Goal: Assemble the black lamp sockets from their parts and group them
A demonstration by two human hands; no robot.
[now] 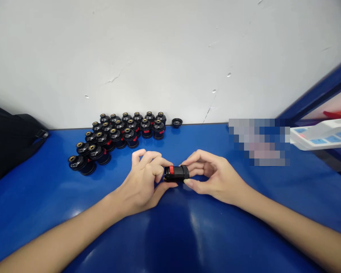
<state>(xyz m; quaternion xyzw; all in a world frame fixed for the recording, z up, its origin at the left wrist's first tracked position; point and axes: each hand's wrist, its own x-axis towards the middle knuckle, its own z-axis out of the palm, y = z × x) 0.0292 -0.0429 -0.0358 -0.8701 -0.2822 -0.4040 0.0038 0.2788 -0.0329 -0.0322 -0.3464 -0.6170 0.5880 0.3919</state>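
Between my two hands a black lamp holder (177, 174) lies on its side, low over the blue table, its red switch (171, 170) facing up. The thumb and index finger of my left hand (144, 176) pinch it at the left end, the other fingers curled. On the right end, around the wider black ring, close the thumb and fingers of my right hand (213, 172). Part of the ring is hidden by the fingertips. Beyond my left hand, several similar lamp holders (118, 138) stand upright in rows, with brass threaded tops and red switches.
By the white wall (170, 57) sits a small black cup-shaped cap (177, 122). A black bag (11, 140) is at the left edge of the blue table (170, 235). At the right are a blurred-out patch (261, 146) and a white tray (324, 136) with blue sections.
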